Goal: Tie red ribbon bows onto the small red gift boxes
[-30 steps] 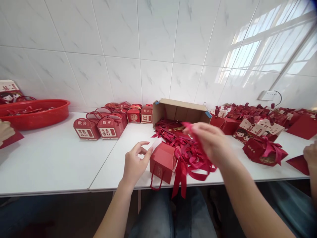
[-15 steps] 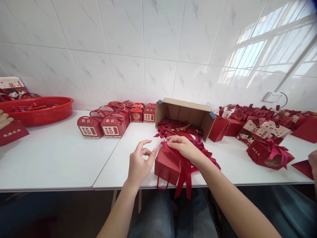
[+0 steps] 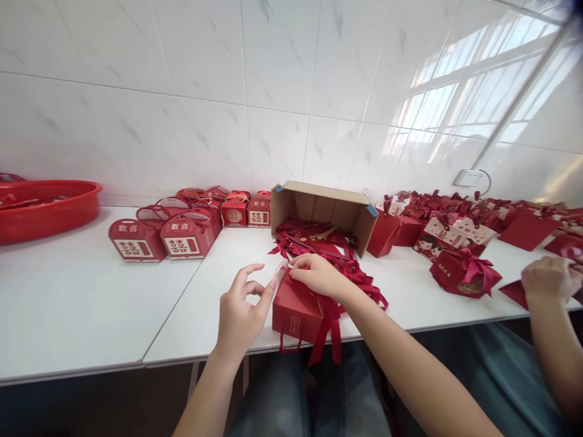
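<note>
Gift box (image 3: 300, 303) at the grip: plain red, small pale lettering on its end
Ribbon (image 3: 336, 340) just right of the grip: crimson
Carton (image 3: 325, 207) beyond the grip: tan-brown, blue patches at its corners
Handled boxes (image 3: 181, 243) left of the grip: red, cream panels bearing red double-happiness characters
Wall tiles (image 3: 277, 139): white, streaked grey

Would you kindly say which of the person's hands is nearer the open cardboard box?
Right. The right hand is in front of the cardboard box; the left hand is farther away, toward the camera and to the left.
</note>
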Tool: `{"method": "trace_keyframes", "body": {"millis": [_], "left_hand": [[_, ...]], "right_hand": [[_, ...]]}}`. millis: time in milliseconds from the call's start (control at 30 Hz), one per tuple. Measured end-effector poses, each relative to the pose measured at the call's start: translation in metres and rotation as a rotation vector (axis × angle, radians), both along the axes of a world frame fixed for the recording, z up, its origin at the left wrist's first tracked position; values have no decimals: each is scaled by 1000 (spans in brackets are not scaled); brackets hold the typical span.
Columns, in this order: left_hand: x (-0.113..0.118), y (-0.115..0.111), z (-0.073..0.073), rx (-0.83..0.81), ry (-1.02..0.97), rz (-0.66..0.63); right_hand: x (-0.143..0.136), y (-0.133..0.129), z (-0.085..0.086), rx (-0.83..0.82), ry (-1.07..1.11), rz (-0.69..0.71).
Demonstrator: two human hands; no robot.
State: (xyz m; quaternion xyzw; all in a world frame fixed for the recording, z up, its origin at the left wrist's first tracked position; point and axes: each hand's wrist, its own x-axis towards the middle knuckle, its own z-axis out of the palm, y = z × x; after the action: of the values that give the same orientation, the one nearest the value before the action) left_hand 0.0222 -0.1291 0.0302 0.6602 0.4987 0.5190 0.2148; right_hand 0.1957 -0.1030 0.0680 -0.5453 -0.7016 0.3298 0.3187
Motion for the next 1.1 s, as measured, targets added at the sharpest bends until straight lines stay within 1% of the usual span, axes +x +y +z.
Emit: {"method": "trace_keyframes", "body": {"millis": [100,300,433,567,700,767,833,900,967,1000,1067,1100], "left_hand": [[1,1,0,16,12,-10],[5,-3,3,11,-5,29],[6,-2,3,47,21,23],[4,8,3,33,99,-84],[2,23,10,-119,121,-169],[2,29,14,-169,130,-234],[3,34,16,-170,143,-313],[3,39,16,-157,156,-362],[-3,44,14,-160,192,-343],[-9,47,13,-167,227,-308],[-26,54,12,-187,320,-182],[-37,57,12,-198,370,-87]], "right_hand": [[0,0,0,27,-13,5],[0,1,-3,60,77,-12],[0,1,-2,68,40,57],[0,-1,3,81,-27,94],[-1,-3,7,83,-74,83],[-2,-3,8,84,-84,76],[-3,-3,8,88,-95,75],[-4,-3,8,98,-90,65],[-1,-4,6,125,-48,29],[1,-6,5,151,-14,0],[11,-11,2,229,75,-74],[18,-15,0,276,120,-115]]}}
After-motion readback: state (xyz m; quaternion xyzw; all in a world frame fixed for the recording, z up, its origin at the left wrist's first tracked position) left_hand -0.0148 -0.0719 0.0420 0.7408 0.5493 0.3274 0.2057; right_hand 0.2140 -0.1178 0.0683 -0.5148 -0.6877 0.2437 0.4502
